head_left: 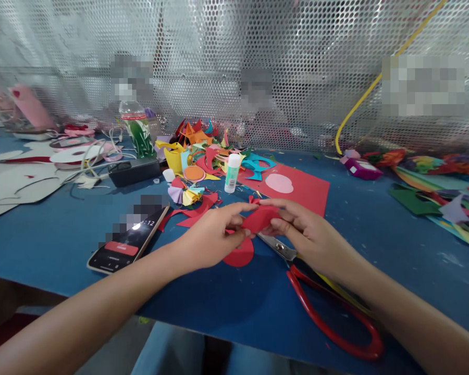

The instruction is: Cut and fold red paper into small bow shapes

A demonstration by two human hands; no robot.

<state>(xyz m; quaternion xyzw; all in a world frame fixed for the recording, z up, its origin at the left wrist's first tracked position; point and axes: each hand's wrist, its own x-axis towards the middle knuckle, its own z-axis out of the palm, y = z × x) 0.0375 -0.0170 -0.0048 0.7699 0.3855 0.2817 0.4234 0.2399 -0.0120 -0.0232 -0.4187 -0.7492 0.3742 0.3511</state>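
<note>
- Perforated metal mesh closes off the far side of a blue desk strewn with coloured paper.
- Both hands meet over the middle of the desk: the left hand and the right hand each pinch one end of a small folded piece of red paper, thumbs on the near side and fingers on top, holding it just above the surface so it can be creased or turned.
- Directly beneath, a red paper half-disc lies flat on the desk, partly hidden by the left hand.
- Red-handled scissors lie under the right wrist, blades pointing toward the hands, close by for reaching.
- Just beyond the hands, a red paper sheet carries a pale pink oval cutout.
- A small white glue bottle with a green label stands upright to the far left of that sheet.
- A smartphone with a lit screen lies near left, face up.
- A heap of colourful paper scraps sits further back.
</note>
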